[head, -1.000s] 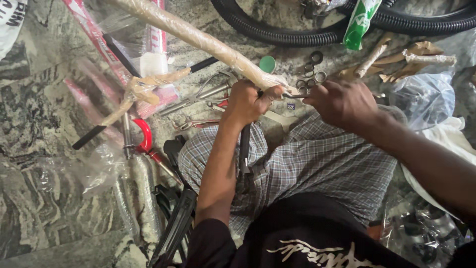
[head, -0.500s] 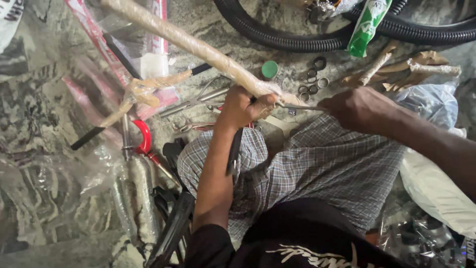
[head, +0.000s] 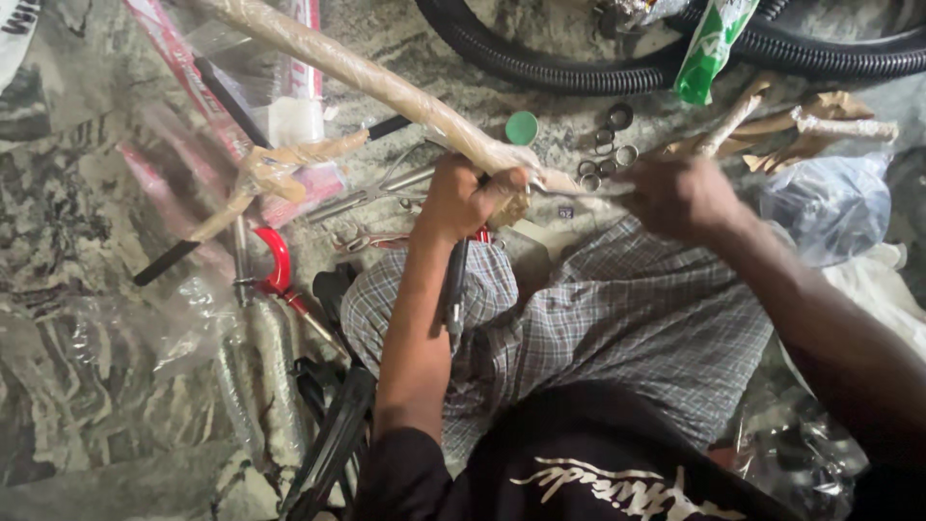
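Observation:
My left hand [head: 463,198] grips the lower end of a long tube wrapped in brown paper and clear film [head: 376,82], which runs up to the top left. A dark tool handle [head: 453,285] hangs down from the same fist. My right hand [head: 680,198] is closed at the tube's tip, pulling at a strip of the wrapping [head: 579,183]; it is blurred. Both hands work above my knee in checked cloth [head: 617,318].
Several metal rings [head: 608,145] and a green cap [head: 522,127] lie on the stone floor. A black ribbed hose [head: 540,63] curves along the top. Red bicycle frame parts [head: 280,260], more wrapped parts [head: 801,121], a green packet [head: 709,48] and plastic bags [head: 830,203] surround me.
My right hand has drawn in leftward toward the tube's tip. My left hand keeps its grip on the tube and has hardly moved.

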